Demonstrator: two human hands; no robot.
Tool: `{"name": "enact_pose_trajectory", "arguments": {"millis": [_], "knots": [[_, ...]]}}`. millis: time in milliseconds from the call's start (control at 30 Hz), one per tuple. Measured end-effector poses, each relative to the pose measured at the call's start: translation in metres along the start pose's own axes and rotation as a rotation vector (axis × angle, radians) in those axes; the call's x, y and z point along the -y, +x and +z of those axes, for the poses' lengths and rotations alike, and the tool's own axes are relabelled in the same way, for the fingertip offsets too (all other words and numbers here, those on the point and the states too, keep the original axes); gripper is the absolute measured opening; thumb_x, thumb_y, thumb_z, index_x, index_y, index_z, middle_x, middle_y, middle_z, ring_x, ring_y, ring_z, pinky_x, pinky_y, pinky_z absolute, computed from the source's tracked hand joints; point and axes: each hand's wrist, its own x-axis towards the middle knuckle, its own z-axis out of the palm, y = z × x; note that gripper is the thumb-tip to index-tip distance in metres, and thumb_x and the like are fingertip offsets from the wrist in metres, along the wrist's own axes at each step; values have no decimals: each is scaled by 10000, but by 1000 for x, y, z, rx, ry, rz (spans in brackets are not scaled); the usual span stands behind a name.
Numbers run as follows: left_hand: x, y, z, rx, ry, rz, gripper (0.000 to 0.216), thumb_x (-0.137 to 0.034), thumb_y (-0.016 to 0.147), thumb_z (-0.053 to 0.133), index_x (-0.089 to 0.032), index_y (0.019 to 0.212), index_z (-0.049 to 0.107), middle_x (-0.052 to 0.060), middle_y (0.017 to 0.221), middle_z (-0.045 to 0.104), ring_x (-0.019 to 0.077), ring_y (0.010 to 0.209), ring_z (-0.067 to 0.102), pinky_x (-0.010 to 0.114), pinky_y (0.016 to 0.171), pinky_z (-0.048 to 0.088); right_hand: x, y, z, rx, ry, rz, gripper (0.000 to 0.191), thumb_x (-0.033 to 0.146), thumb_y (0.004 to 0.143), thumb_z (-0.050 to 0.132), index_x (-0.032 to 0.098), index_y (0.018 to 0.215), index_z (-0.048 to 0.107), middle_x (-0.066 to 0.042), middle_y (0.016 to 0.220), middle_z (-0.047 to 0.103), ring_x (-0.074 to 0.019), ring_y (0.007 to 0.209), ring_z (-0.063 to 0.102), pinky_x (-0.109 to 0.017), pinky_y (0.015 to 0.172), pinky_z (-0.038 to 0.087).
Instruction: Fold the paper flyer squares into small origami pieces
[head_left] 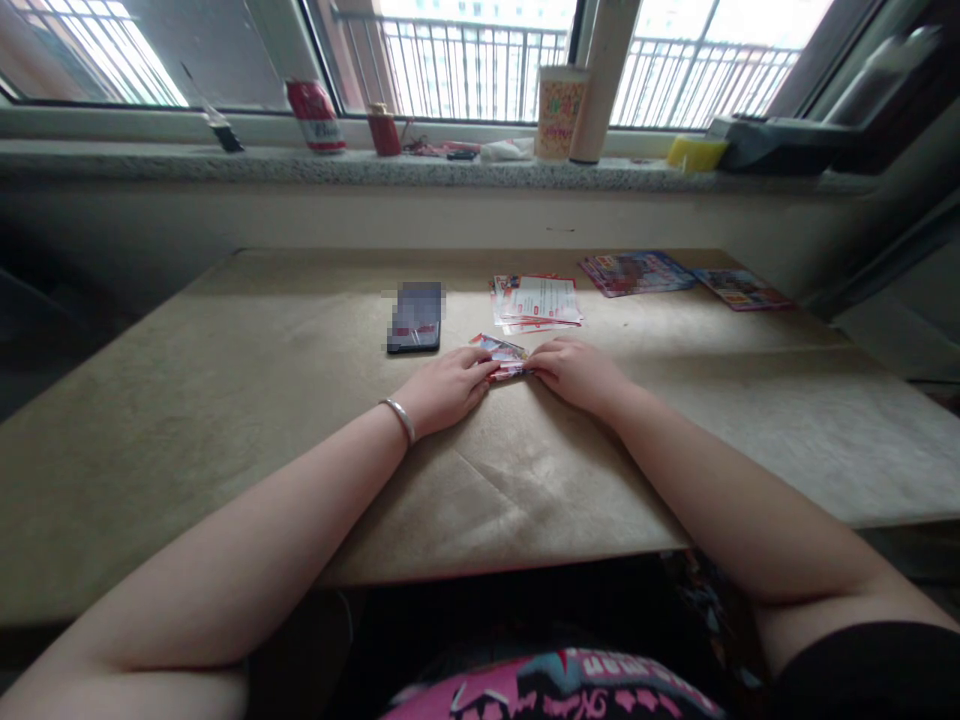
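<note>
A small folded sheet of printed paper lies on the table in front of me, coloured in orange, white and blue. My left hand grips its left end with the fingers pressed together on top; a silver bangle is round that wrist. At the right end, the fingertips of my right hand pinch the folded edge. Parts of the paper are hidden under the fingers. Just beyond it sits a pile of printed sheets, white with red marks.
A dark phone lies left of the sheets. Colourful leaflets and another stack of leaflets are at the back right. The windowsill holds a red can, a patterned cup and a yellow sponge-like block.
</note>
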Motion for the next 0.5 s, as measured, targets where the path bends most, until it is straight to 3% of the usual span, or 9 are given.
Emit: {"name": "enact_pose_trajectory", "arguments": {"millis": [133,500], "knots": [[-1,1,0,-10,7,0,399,-305,986,362,-171,1278,598,126,1220,583,241,1129,558,414,1036,456,0,-6,1,-7,-3,1,322,143,923,485,218,1133,718,-52,1123,726,-196,1019,655,-327,935,483],[-6,3,2,-16,92,-19,390,-273,989,357,-230,1287,605,106,1158,595,227,1050,576,398,974,483,-6,-3,4,-49,25,4,286,130,909,510,197,1061,744,-63,1064,744,-199,977,667,-326,906,495]]}}
